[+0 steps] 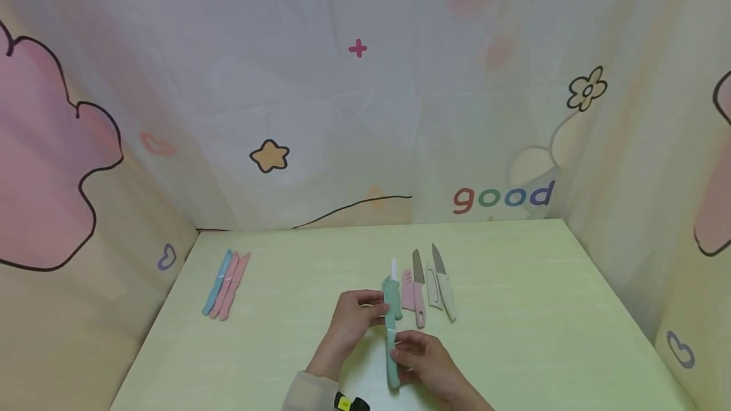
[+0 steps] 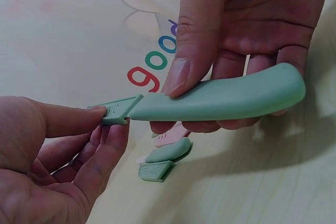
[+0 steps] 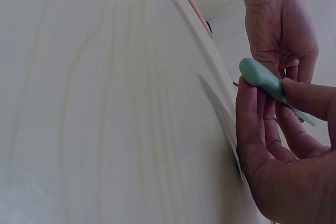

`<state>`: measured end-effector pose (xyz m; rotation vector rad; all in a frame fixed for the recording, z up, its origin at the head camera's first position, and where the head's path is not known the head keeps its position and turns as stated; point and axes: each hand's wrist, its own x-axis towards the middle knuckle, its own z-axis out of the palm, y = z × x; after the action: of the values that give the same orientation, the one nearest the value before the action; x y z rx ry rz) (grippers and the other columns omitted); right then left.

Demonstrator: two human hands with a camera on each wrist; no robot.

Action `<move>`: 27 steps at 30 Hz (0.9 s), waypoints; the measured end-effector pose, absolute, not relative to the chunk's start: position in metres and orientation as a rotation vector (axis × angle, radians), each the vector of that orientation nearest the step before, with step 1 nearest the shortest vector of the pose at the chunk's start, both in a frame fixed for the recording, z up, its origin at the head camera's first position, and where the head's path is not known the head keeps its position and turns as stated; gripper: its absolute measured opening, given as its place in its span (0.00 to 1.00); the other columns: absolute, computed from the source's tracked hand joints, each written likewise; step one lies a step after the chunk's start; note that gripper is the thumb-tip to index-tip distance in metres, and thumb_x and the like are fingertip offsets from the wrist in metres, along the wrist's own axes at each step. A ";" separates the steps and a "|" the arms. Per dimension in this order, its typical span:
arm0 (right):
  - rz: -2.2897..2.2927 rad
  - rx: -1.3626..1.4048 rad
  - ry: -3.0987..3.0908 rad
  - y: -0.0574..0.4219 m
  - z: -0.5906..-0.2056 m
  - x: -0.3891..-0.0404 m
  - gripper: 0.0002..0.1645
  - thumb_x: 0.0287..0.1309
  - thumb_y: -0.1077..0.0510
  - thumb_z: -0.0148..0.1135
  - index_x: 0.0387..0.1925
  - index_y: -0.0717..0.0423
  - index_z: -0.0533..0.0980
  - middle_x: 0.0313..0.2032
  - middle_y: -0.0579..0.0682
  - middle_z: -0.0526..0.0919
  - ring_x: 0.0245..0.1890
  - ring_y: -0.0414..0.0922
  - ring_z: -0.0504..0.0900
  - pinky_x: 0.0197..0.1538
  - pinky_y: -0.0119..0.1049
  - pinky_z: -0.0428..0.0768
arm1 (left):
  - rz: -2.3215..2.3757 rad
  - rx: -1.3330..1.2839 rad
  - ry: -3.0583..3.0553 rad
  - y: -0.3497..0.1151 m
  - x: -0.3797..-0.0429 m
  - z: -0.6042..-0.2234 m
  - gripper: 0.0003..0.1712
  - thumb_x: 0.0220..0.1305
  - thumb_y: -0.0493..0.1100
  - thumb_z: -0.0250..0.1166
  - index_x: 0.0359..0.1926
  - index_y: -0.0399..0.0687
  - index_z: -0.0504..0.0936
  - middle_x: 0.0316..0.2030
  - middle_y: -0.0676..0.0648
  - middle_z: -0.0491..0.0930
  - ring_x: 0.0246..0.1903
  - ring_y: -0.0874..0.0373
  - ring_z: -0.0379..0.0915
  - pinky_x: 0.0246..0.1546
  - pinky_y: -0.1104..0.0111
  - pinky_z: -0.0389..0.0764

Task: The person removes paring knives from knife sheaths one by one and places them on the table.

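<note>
Between my left hand [image 1: 355,322] and right hand [image 1: 425,360] I hold a knife [image 1: 391,342] above the table [image 1: 274,354]. Just beyond my grip lies a second knife [image 1: 398,304]; right of it, two knives [image 1: 419,297] beside their sheaths [image 1: 434,293]; far left, three knives [image 1: 225,287] together.

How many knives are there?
7. The left hand and right hand hold a green knife; behind it lies another green knife, partly hidden. At right: a pink knife, a white knife. Far left: a blue knife and two pink knives.
</note>
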<state>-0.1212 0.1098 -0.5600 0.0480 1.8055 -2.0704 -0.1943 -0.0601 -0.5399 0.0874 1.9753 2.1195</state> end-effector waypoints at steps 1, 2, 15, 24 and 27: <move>-2.067 0.050 1.804 0.110 -0.560 -0.121 0.22 0.59 0.63 0.64 0.52 0.72 0.72 0.35 0.49 0.83 0.32 0.46 0.81 0.33 0.38 0.86 | 2.119 0.091 1.977 -0.060 -0.195 -0.541 0.18 0.57 0.32 0.68 0.49 0.27 0.80 0.36 0.39 0.80 0.35 0.48 0.81 0.36 0.62 0.87; -2.067 0.053 1.802 0.110 -0.560 -0.121 0.22 0.59 0.63 0.64 0.52 0.72 0.72 0.35 0.49 0.83 0.32 0.46 0.81 0.33 0.38 0.86 | 2.117 0.091 1.978 -0.060 -0.195 -0.542 0.18 0.57 0.32 0.68 0.48 0.26 0.80 0.36 0.39 0.80 0.35 0.49 0.81 0.37 0.62 0.87; -2.079 0.028 1.778 0.109 -0.561 -0.117 0.23 0.59 0.63 0.64 0.52 0.72 0.71 0.35 0.50 0.83 0.32 0.46 0.81 0.33 0.38 0.86 | 2.129 0.070 1.972 -0.060 -0.196 -0.540 0.16 0.57 0.32 0.68 0.47 0.29 0.81 0.35 0.40 0.81 0.34 0.50 0.81 0.37 0.62 0.87; -2.067 0.028 1.777 0.109 -0.562 -0.117 0.23 0.60 0.63 0.64 0.53 0.72 0.71 0.36 0.50 0.82 0.33 0.46 0.81 0.34 0.39 0.86 | 2.134 0.077 1.973 -0.060 -0.197 -0.541 0.15 0.59 0.32 0.67 0.48 0.31 0.82 0.38 0.37 0.81 0.35 0.49 0.81 0.38 0.60 0.87; -2.058 0.023 1.780 0.109 -0.563 -0.116 0.23 0.60 0.63 0.63 0.53 0.72 0.71 0.36 0.50 0.82 0.34 0.46 0.80 0.34 0.40 0.86 | 2.139 0.077 1.976 -0.060 -0.197 -0.538 0.15 0.58 0.32 0.67 0.47 0.32 0.82 0.38 0.37 0.80 0.35 0.50 0.81 0.38 0.60 0.87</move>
<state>-0.1163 0.1093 -0.5627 0.0230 1.7803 -2.0577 -0.1971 -0.0602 -0.5385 0.0767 1.9756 2.1392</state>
